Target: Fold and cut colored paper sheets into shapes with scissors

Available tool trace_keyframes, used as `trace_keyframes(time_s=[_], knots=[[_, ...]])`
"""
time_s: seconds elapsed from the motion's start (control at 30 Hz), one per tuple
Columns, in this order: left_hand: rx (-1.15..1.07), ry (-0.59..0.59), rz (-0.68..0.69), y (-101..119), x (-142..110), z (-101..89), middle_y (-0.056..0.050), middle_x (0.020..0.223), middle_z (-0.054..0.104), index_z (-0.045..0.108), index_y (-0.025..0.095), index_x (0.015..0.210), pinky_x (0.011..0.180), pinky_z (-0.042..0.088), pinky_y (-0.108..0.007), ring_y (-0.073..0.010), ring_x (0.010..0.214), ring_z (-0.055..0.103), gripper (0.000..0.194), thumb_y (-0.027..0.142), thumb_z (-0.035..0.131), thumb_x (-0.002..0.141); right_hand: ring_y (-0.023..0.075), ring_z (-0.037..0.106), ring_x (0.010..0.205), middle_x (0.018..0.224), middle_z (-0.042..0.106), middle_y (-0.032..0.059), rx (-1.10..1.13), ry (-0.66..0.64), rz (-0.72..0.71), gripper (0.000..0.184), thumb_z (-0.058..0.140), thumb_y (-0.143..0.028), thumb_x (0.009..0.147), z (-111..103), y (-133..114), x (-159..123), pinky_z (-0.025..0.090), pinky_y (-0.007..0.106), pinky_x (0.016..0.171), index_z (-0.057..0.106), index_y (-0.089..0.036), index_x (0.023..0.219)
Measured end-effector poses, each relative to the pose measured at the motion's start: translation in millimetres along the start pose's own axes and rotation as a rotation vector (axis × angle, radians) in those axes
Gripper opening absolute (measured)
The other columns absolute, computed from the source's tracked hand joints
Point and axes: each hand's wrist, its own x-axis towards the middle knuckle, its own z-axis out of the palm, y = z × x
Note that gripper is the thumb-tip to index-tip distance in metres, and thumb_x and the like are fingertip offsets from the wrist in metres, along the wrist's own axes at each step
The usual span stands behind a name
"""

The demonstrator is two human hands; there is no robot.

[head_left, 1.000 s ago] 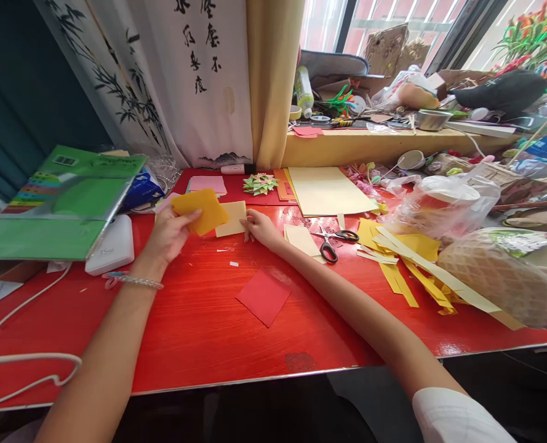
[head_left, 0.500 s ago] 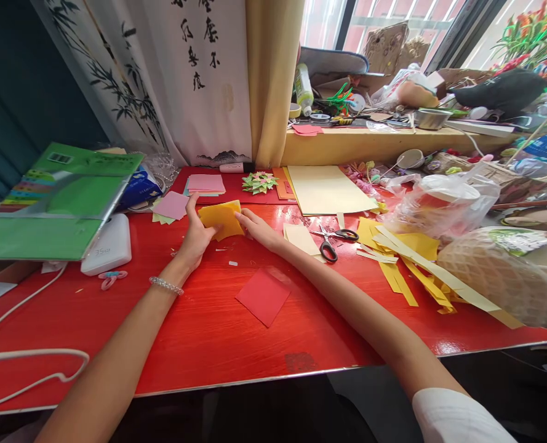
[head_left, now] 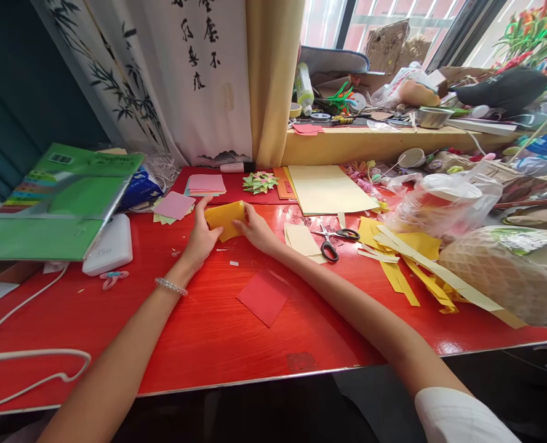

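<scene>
We have the yellow paper squares (head_left: 226, 220) between both hands, at the far-left part of the red desk (head_left: 208, 344). Left hand (head_left: 200, 239) cups the left edge, thumb on the near-left corner; right hand (head_left: 257, 230) takes the right edge. Fingers (head_left: 249, 215) on both sides are closed on the paper. Sheet count: can't tell. Whether the lower edge touches the desk: can't tell either.

Handling, our read: very light, thin, bends easily, creases if we squeeze end to end. Faces look smooth, so sheets probably slide on each other. Best hold is opposite edges, light even pressure, thumb flat on the face near a corner; pinching mid-sheet risks a dent.

Around it: pink paper squares (head_left: 174, 206) just left of the left hand, folded paper flower (head_left: 259, 182) on the far side, cream paper squares (head_left: 301, 240) and black-handled scissors (head_left: 330, 249) to the right, red paper square (head_left: 264, 298) nearer us. We'd keep edges off the blades; paper this thin likely nicks easily.
</scene>
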Motion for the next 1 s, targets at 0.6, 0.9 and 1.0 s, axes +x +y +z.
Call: trace_keyframes(time_s=[0.6,0.9,1.0], knots=[[0.383,-0.139,0.085,15,-4,0.5,-0.009,0.13,0.034,0.027,0.024,0.137,0.108,0.028,-0.041,-0.0215,0.126,0.033,0.072,0.0,0.041,0.071,0.0236,0.05,0.103,0.112,0.047,0.0166,0.135,-0.059,0.112,0.053,0.043,-0.01,0.074,4,-2,-2,0.041,0.042,0.093,0.023,-0.005,0.123],[0.46,-0.153,0.049,20,-4,1.9,-0.009,0.114,0.045,0.042,0.022,0.129,0.103,0.034,-0.042,-0.0212,0.112,0.046,0.055,0.006,0.039,0.077,0.0211,0.044,0.109,0.114,0.041,0.0151,0.141,-0.037,0.009,0.051,0.038,-0.002,0.067,17,11,1,0.038,0.039,0.097,0.025,-0.008,0.117],[0.51,-0.172,0.066,18,-3,-0.3,-0.009,0.112,0.045,0.039,0.024,0.133,0.101,0.037,-0.043,-0.0211,0.109,0.049,0.058,0.005,0.038,0.078,0.021,0.044,0.107,0.112,0.041,0.0142,0.123,-0.032,-0.013,0.051,0.037,-0.001,0.066,18,13,2,0.039,0.04,0.096,0.026,-0.009,0.115]])
